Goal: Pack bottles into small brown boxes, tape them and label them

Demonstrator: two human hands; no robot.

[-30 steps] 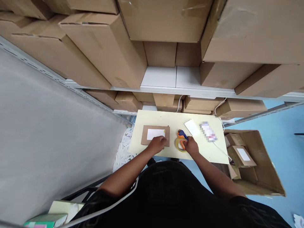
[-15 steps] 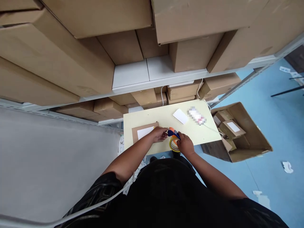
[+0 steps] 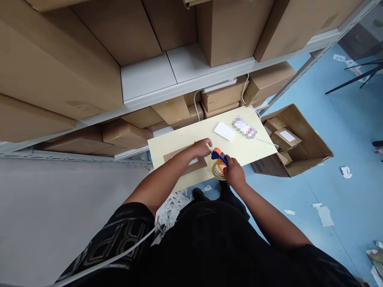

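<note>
My right hand (image 3: 232, 173) grips an orange and blue tape dispenser (image 3: 219, 158) with a yellowish tape roll (image 3: 218, 170), held at the near edge of a small pale yellow table (image 3: 179, 139). My left hand (image 3: 202, 148) rests with curled fingers on the right end of a flat brown cardboard parcel (image 3: 175, 153), right beside the dispenser's nose. My left forearm hides most of the parcel and its white label.
A white card (image 3: 224, 131) and a blurred packet (image 3: 244, 128) lie on the table's far right. An open carton (image 3: 311, 147) of small boxes stands on the blue floor at right. Shelves stacked with brown boxes (image 3: 60, 67) loom behind. Paper scraps (image 3: 172, 203) litter the floor.
My left hand slid from the parcel's label to its right end, next to the dispenser. My right hand drew the dispenser towards the parcel. The view swung, tilting the table.
</note>
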